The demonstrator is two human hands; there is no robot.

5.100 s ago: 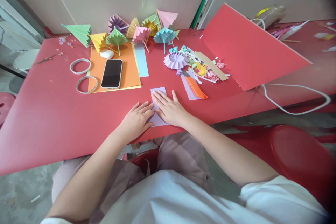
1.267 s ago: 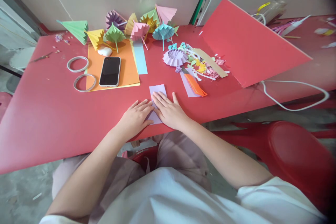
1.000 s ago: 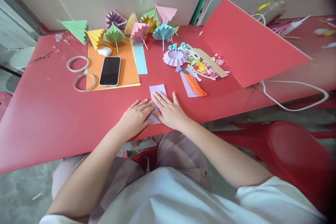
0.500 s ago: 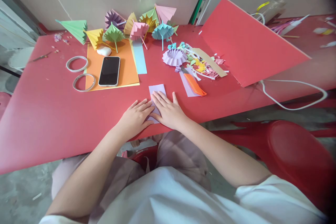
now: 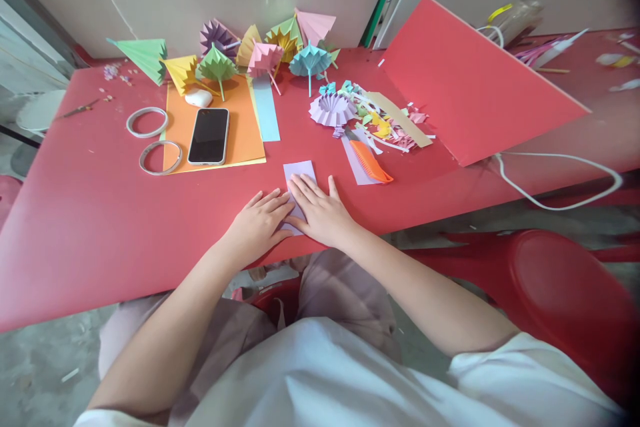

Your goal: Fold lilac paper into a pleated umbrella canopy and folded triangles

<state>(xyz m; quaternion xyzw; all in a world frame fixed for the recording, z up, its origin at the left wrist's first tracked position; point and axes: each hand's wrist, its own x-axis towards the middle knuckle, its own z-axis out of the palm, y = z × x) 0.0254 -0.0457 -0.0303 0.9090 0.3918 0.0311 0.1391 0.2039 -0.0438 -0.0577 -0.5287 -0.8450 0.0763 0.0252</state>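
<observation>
A small lilac paper strip (image 5: 299,171) lies flat near the front edge of the red table (image 5: 100,213). My left hand (image 5: 257,227) rests palm down on the strip's left side, fingers spread. Pressing on its middle and right part is my right hand (image 5: 323,210), also flat, fingers pointing away from me. Both hands hide most of the strip; only its far end shows. Neither hand grips anything.
An orange comb-like tool (image 5: 371,163) lies on a lilac sheet right of my hands, beside paper scraps (image 5: 385,123). A phone (image 5: 209,136) sits on orange paper (image 5: 245,127), two tape rings (image 5: 147,122) at left. Folded paper umbrellas (image 5: 265,53) line the back. A red board (image 5: 465,90) leans right; a white cable (image 5: 560,180) loops there.
Almost nothing has moved. Both hands stay flat on the lilac strip in the same spot; only the view has shifted slightly.
</observation>
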